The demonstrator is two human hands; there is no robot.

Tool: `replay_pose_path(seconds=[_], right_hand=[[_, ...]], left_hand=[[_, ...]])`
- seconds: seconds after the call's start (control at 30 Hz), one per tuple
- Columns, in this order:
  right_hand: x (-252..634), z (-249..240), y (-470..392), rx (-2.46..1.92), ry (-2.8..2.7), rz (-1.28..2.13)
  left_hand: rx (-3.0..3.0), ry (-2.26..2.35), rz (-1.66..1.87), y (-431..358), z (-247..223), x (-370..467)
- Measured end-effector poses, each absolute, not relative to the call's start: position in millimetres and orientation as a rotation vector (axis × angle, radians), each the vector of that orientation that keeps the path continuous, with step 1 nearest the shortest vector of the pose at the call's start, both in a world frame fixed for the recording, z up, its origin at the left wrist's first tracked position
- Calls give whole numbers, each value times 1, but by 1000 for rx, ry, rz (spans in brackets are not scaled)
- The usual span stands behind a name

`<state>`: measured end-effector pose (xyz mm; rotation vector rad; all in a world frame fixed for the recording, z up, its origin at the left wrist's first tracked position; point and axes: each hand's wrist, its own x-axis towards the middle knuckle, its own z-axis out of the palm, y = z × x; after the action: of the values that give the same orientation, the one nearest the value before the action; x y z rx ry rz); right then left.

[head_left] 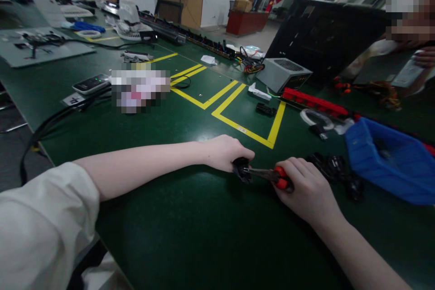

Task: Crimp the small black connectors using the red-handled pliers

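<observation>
Above the green table, my left hand is closed around a small black plastic part, whose exact kind I cannot make out. My right hand grips a pair of long-nose pliers with red and black handles. Their narrow metal jaws point left and meet the black part; whether they clamp it is unclear. Another small black part lies inside a yellow-taped outline farther back. Several black cable pieces lie just beyond my right hand.
To the right stands a blue bin with dark items inside. Behind it run a red strip, a grey power supply box and a large black panel. Left lies a handheld device with cables. Other people sit farther off.
</observation>
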<state>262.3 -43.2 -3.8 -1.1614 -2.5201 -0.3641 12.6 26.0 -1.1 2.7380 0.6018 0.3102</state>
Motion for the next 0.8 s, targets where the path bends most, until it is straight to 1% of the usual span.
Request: replay_pose_path(seconds=[0.2, 0.8], right_hand=[[263, -5, -41, -1139, -2527, -410], [265, -6, -40, -1146, -2524, -277]], left_hand=[[2790, 573, 290, 25, -1, 12], [2882, 539, 248, 26, -3, 12]])
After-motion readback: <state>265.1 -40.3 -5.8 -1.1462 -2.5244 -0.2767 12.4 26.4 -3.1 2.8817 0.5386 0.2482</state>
